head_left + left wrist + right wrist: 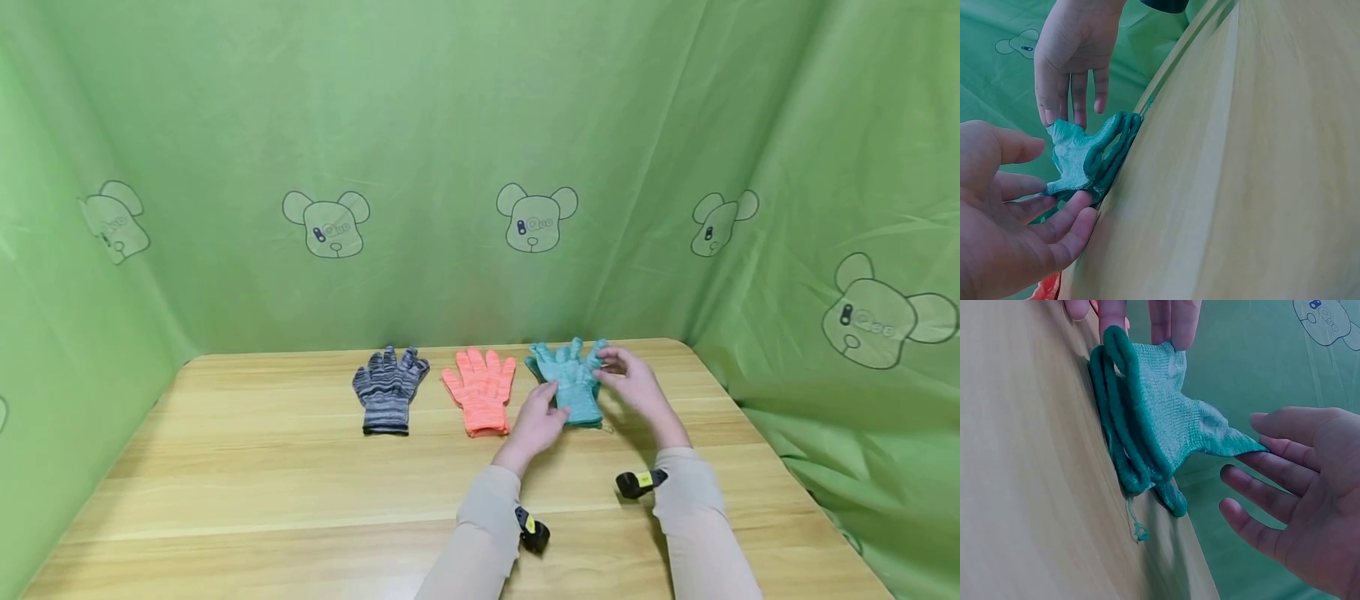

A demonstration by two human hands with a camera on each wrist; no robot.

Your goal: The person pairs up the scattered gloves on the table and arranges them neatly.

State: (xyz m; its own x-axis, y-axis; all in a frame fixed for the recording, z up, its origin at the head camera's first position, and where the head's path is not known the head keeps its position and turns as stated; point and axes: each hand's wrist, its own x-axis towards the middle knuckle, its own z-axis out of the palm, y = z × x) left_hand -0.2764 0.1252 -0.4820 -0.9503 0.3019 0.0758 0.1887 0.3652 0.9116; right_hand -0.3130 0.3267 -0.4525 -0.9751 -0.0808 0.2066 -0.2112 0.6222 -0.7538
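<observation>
A pair of teal knitted gloves (576,392) lies stacked at the back right of the table, with folded cuffs toward the person. My right hand (633,383) is at the right side, pinching a raised finger of the top glove (1200,428) near its tip. Its lower fingers are spread apart. On the left side, my left hand (538,421) touches the glove edge by the cuff with extended fingertips (1079,206). Its thumb stands off from the glove in the left wrist view. The top glove bulges up from the one underneath.
An orange knitted glove pair (483,392) lies left of the teal ones, and a grey-black striped pair (388,392) farther left. All rest on a wooden table (285,492) backed by green curtains (435,117). A loose teal thread (1138,528) hangs from the cuff.
</observation>
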